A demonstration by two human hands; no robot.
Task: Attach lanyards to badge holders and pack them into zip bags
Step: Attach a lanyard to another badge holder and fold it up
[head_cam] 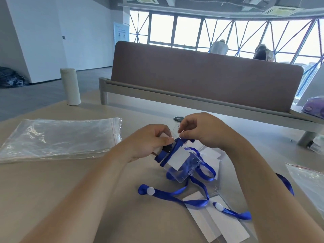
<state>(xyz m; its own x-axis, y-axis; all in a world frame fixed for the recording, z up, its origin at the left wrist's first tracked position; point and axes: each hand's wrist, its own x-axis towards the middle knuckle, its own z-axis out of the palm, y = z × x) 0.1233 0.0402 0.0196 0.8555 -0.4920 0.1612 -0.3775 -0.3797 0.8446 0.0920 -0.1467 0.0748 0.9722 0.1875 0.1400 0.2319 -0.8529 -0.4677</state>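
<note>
Both hands met above the table (136, 221). The left hand (149, 142) gripped the blue lanyard (175, 192) at its black-clipped end, fingers curled. The right hand (201, 132), just beside it, pinched the lanyard at the top of a clear holder (182, 165), which hung tilted below them with a white card (177, 157) inside. The lanyard's loops trailed under the right forearm, over more flat holders (226, 225). Zip bags (61, 137) lay left of the left hand, and a bottle (70, 85) stood beyond them.

An open-plan office: a brown desk divider (201, 76) edges the table (52, 181), tall windows (187, 30) behind it, a ceiling air-conditioner (280, 10) above.
</note>
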